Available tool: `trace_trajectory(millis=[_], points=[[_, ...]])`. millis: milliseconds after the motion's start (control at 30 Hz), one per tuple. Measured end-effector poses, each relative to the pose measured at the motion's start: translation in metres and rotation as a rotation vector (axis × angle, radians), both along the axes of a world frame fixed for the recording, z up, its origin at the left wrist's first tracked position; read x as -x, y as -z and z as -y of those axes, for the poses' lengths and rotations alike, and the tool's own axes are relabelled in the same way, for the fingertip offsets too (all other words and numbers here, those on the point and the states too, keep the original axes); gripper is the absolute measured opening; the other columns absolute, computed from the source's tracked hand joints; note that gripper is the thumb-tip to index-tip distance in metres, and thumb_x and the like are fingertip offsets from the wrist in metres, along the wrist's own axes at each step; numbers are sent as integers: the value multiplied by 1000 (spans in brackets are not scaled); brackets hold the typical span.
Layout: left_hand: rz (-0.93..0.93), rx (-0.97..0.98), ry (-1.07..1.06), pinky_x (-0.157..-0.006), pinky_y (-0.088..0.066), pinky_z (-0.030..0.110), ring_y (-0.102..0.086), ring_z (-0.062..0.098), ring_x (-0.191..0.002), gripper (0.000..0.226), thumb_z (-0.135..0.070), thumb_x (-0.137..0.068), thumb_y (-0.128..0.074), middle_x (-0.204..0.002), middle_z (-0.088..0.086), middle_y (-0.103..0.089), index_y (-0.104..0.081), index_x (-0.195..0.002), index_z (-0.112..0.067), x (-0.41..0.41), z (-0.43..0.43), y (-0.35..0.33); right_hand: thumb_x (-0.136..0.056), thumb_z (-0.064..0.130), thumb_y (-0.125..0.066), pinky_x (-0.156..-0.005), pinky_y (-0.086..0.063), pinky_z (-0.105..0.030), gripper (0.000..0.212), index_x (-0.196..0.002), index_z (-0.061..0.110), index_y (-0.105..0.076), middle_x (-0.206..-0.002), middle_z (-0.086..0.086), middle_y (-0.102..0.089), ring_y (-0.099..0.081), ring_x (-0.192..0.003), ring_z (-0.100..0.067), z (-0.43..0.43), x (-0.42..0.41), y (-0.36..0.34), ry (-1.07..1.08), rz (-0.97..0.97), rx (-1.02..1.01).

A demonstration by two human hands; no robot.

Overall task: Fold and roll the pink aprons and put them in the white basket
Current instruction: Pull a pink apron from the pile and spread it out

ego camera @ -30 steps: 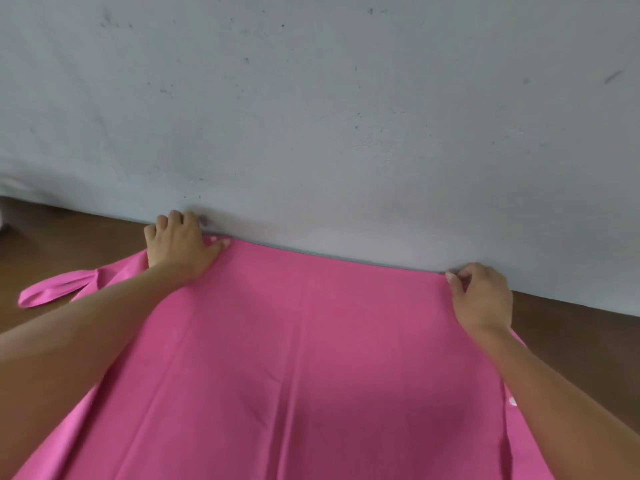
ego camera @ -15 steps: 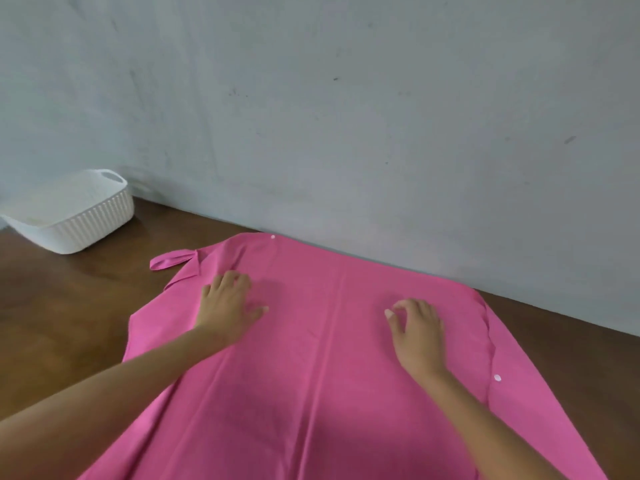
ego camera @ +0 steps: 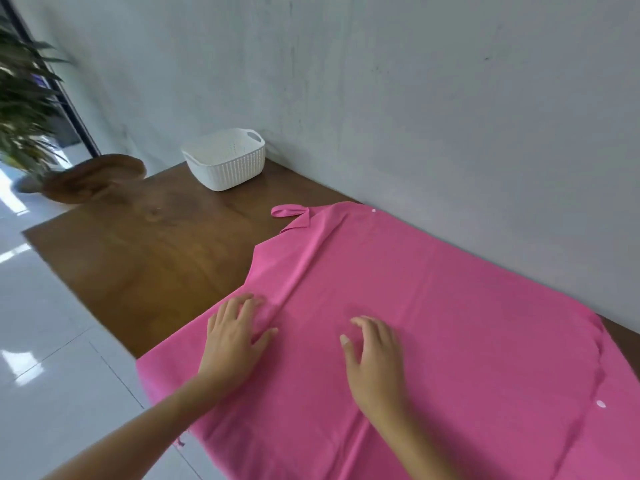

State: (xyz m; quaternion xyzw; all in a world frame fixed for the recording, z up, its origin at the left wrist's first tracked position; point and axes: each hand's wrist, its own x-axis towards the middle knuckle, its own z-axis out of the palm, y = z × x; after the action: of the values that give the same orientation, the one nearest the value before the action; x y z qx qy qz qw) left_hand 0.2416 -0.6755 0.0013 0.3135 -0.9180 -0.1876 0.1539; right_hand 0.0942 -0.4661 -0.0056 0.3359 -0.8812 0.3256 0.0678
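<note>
A pink apron [ego camera: 433, 306] lies spread flat over the right part of a dark wooden table [ego camera: 145, 251], its near edge hanging over the table's front. A pink strap loop [ego camera: 289, 211] sticks out at its far left corner. My left hand [ego camera: 235, 336] rests flat on the cloth near its left edge, fingers spread. My right hand [ego camera: 374, 355] rests on the cloth's middle with fingers slightly bent, holding nothing. The white basket [ego camera: 225, 161] stands empty at the table's far left corner by the wall.
A grey wall [ego camera: 415, 98] runs along the table's far side. Left of the table are glossy white floor tiles [ego camera: 41, 341], a round wooden piece [ego camera: 93, 178] and a potted plant [ego camera: 24, 95].
Both hands let go of the apron's far corners and slid back toward me over the cloth. My view swung left, bringing the basket, table end and floor into sight.
</note>
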Motion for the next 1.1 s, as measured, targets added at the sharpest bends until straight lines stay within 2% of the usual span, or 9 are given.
trace_trajectory(millis=[100, 167, 233, 367, 500, 733, 833, 1100], points=[[28, 7, -8, -114, -36, 43, -42, 21, -144, 68, -64, -91, -38, -152, -2, -49, -58, -141, -22, -31, -8, 9, -94, 47, -44, -105, -42, -40, 48, -127, 16, -62, -133, -3, -60, -54, -125, -24, 15, -20, 10, -68, 44, -27], [78, 28, 27, -122, -28, 40, -27, 14, -152, 73, -69, -96, -28, -161, -7, -36, -47, -151, -25, -44, -13, 16, -94, 48, -44, -108, -41, -42, 52, -131, 15, -62, -140, -6, -58, -53, -130, -27, 20, -26, 17, -106, 10, -88], [139, 58, 64, -126, -15, 39, -11, 7, -155, 78, -75, -96, -15, -166, -12, -19, -30, -159, -31, -51, -12, 20, -96, 47, -43, -110, -33, -39, 52, -131, 15, -64, -142, -8, -58, -52, -133, -29, 21, -30, 20, -120, -66, -165], [232, 108, 91, -126, 4, 36, 1, 8, -155, 84, -80, -93, 2, -167, -14, -5, -12, -161, -33, -58, 6, 14, -98, 48, -39, -112, -27, -38, 53, -133, 17, -64, -145, -8, -56, -49, -136, -29, 20, -32, 20, -106, -106, -243], [301, 165, 157, -124, 12, 37, 5, 9, -155, 86, -80, -91, 9, -167, -16, -4, -9, -162, -34, -69, 39, 9, -99, 49, -37, -113, -25, -38, 54, -135, 18, -62, -147, -7, -54, -47, -138, -28, 19, -32, 18, -103, -112, -282], [374, 208, 305, -124, 7, 38, 6, 9, -156, 71, -73, -98, -2, -168, -20, 2, -1, -161, -41, -78, 90, 2, -100, 51, -33, -116, -23, -36, 56, -139, 20, -59, -151, -4, -49, -40, -142, -24, 20, -33, 16, -103, -98, -304], [413, 200, 322, -125, 8, 38, 9, 8, -155, 73, -73, -95, 2, -167, -20, 8, 3, -160, -41, -77, 115, -2, -101, 53, -31, -118, -20, -35, 58, -142, 22, -56, -155, -1, -45, -36, -145, -22, 19, -33, 15, -100, -86, -329], [506, 201, 365, -125, 5, 40, 10, 7, -155, 83, -80, -87, 5, -168, -18, 6, 5, -160, -41, -77, 205, -12, -101, 57, -26, -121, -20, -37, 61, -148, 26, -48, -160, 5, -36, -27, -149, -17, 17, -34, 10, -96, -56, -371]])
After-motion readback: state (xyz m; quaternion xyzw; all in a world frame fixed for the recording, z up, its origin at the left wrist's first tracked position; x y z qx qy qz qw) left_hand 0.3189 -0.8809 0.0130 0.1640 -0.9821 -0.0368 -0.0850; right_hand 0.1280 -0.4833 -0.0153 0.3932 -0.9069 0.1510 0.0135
